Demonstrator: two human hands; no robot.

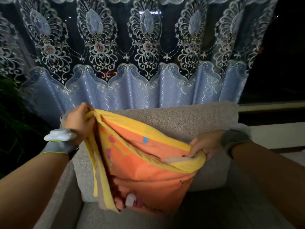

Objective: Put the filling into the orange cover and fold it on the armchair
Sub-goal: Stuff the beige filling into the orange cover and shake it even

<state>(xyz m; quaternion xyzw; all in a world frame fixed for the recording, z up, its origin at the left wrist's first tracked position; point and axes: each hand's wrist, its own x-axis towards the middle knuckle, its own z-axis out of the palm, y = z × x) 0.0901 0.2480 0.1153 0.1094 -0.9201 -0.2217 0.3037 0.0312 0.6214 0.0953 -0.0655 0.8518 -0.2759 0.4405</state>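
Observation:
The orange cover with a yellow border and small coloured squares hangs bulging over the seat of the grey armchair. My left hand pinches the yellow border at the upper left corner and lifts it. My right hand grips the yellow edge at the right, fingers tucked into the opening. Pale pinkish filling shows inside the opening beside my right fingers. More of it, with a white tag, peeks out at the cover's lower left edge.
A blue and white lace curtain hangs right behind the armchair. Dark plant leaves stand at the left. A pale ledge runs at the right behind the chair. The armchair's seat cushion lies below the cover.

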